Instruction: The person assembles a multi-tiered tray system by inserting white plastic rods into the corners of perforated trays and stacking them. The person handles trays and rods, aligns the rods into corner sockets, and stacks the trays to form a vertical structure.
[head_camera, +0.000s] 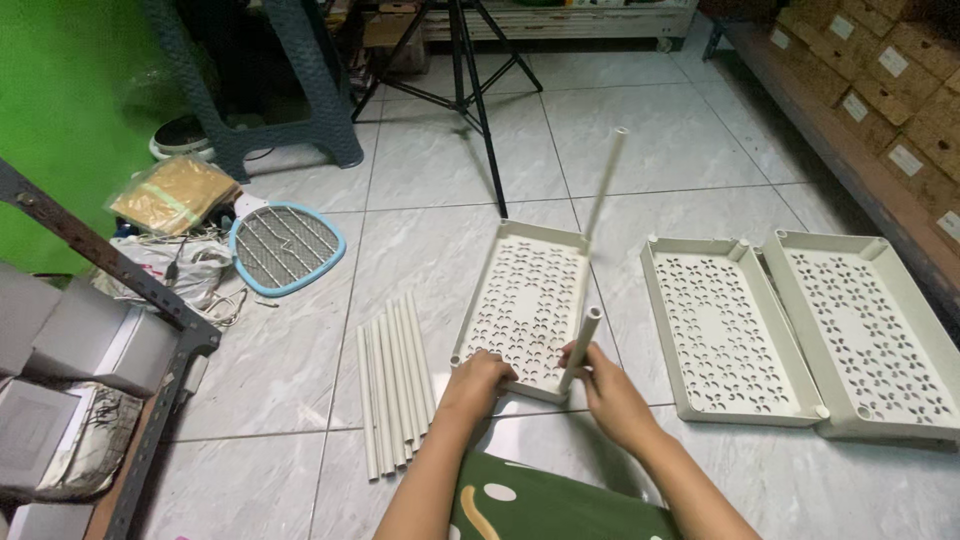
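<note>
- The left hand (478, 380) is closed over the near edge of the perforated cream tray (527, 300), fingers curled on its rim close to the near-left corner, so it has hold of the tray.
- The right hand (607, 385) is wrapped around the foot of a short white tube (581, 347) that stands at the tray's near-right corner; this hand is the one on the tube, the left only on the tray.
- The tray lies on the tiled floor (440, 150) straight ahead of both hands, its long axis running away from the person.
- A second, taller tube (606, 180) rises from the tray's far-right corner, leaning slightly right.
- A bundle of loose tubes (394, 385) lies just left of the tray, parallel to its long side, nearer the left hand.
- Two more trays (800, 330) lie side by side to the right, touching each other, well apart from the held one.
</note>
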